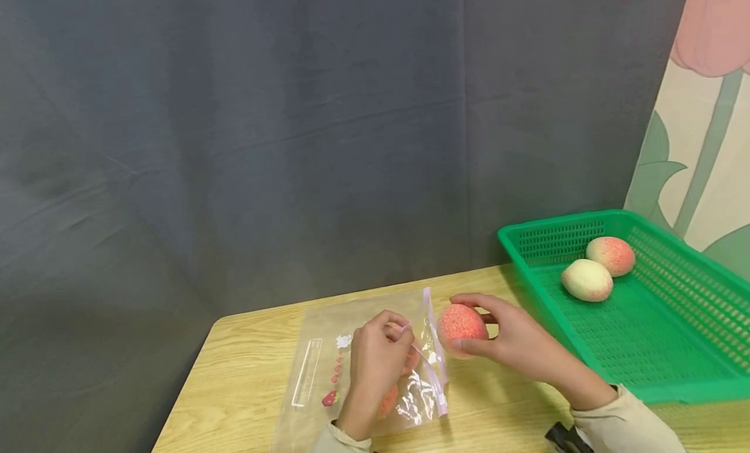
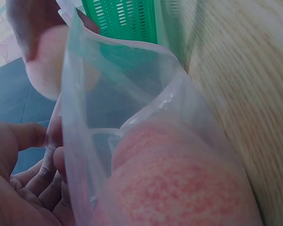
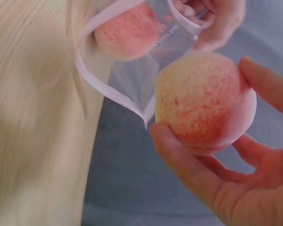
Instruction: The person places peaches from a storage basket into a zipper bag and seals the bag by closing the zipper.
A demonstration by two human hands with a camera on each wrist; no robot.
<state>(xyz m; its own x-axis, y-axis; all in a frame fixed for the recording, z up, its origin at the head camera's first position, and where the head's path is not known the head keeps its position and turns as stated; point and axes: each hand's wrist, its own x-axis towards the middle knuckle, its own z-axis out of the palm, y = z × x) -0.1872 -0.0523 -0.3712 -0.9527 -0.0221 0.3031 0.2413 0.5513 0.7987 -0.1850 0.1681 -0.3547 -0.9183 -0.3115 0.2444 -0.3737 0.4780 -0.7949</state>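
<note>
My right hand [image 1: 515, 339] grips a pink-and-cream peach [image 1: 461, 328] between thumb and fingers, right at the mouth of a clear zip bag [image 1: 305, 362]. With thumb and fingers, my left hand [image 1: 379, 355] pinches the upper edge of the bag's lilac-rimmed opening. In the right wrist view the rim [image 3: 104, 87] gapes wide, with the held peach [image 3: 205, 103] just outside it. Another peach [image 3: 127, 33] lies inside the bag. Through the film in the left wrist view, peaches [image 2: 179, 188] fill the lower part of the bag. My left palm partly hides the bag's contents from above.
A green perforated basket [image 1: 545, 323] stands at the right, with two peaches [image 1: 587, 280] near its far end. The wooden table [image 1: 199, 388] ends at a dark grey curtain [image 1: 263, 147]. A black object [image 1: 567, 437] sits by my right sleeve.
</note>
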